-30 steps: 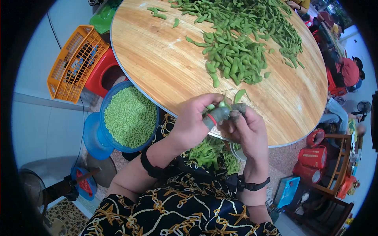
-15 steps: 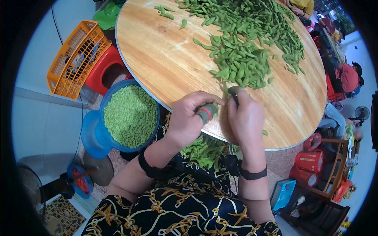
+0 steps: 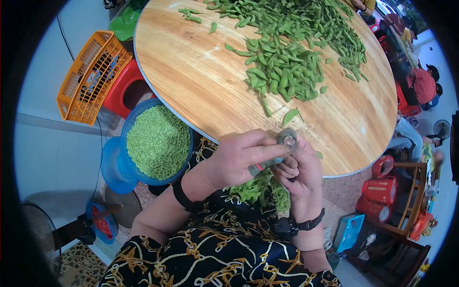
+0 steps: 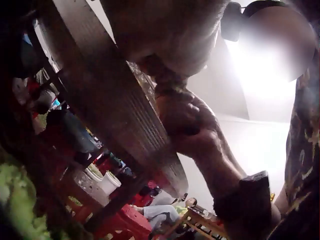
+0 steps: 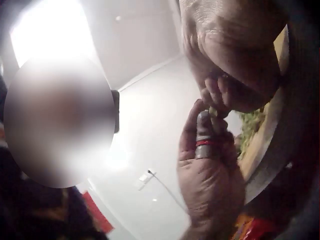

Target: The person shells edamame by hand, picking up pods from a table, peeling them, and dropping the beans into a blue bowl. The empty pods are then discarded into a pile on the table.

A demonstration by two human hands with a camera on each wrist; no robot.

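Just over the table's near edge, my left hand (image 3: 232,158) and right hand (image 3: 308,165) meet fingertip to fingertip. Between them they pinch a green soybean pod (image 5: 213,111), mostly hidden by the fingers; a small yellow-green bit shows in the right wrist view. A grey finger cover (image 5: 203,125) with a red band sits on a left finger. Dark covering also shows on a right fingertip. Beyond the hands lies a loose pod (image 3: 290,116), and past it a pile of soybean pods (image 3: 287,74). More pods (image 3: 251,190) are below the hands, at my lap.
The round wooden table (image 3: 191,71) fills the front. To its left stands a blue basin (image 3: 125,143) of shelled beans (image 3: 158,141), near a red stool (image 3: 114,93) and orange crate (image 3: 71,91). Red containers (image 3: 377,191) and a wooden chair (image 3: 411,201) are at right. People sit farther off.
Half a second ago the right hand reached out to the pods at the pile's near edge while the left stayed back. Now it has come back toward me and meets the left hand.
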